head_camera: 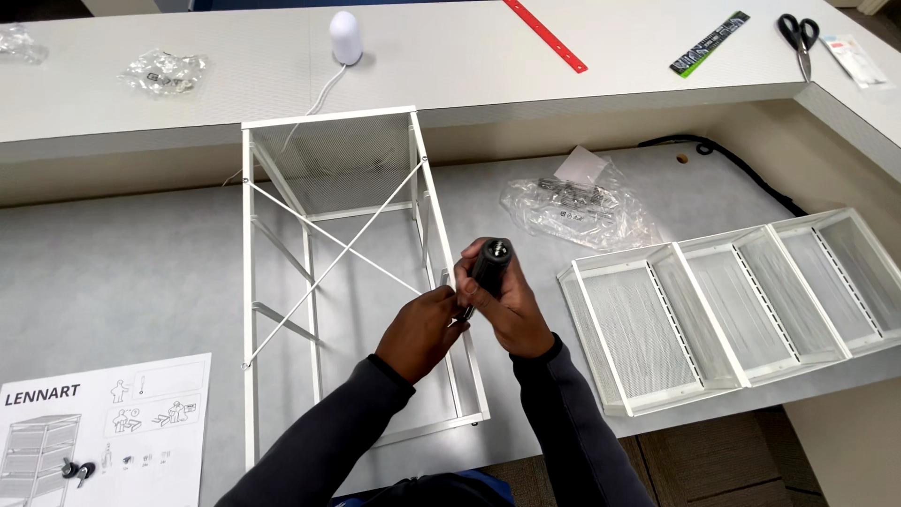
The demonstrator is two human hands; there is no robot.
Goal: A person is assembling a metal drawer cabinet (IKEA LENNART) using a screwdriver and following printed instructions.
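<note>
Right hand [511, 305] had a closed grip on the black screwdriver [491, 263]; handle end pointed up toward the camera, long axis near vertical, tip down at the right side rail of the white wire frame [330, 272], hidden behind the fingers. Left hand [420, 330] was pinched shut at the tip, apparently steadying it or a screw; couldn't tell which. Frame lay on its side on the grey counter [131, 272], long axis running away from the person, cross braces already on. Judged partway: frame mostly together, the white mesh drawers [741, 300] stacked to its right and not fitted, the clear hardware bag [577, 208] holding parts. Instruction sheet [103, 427] lay near left.
</note>
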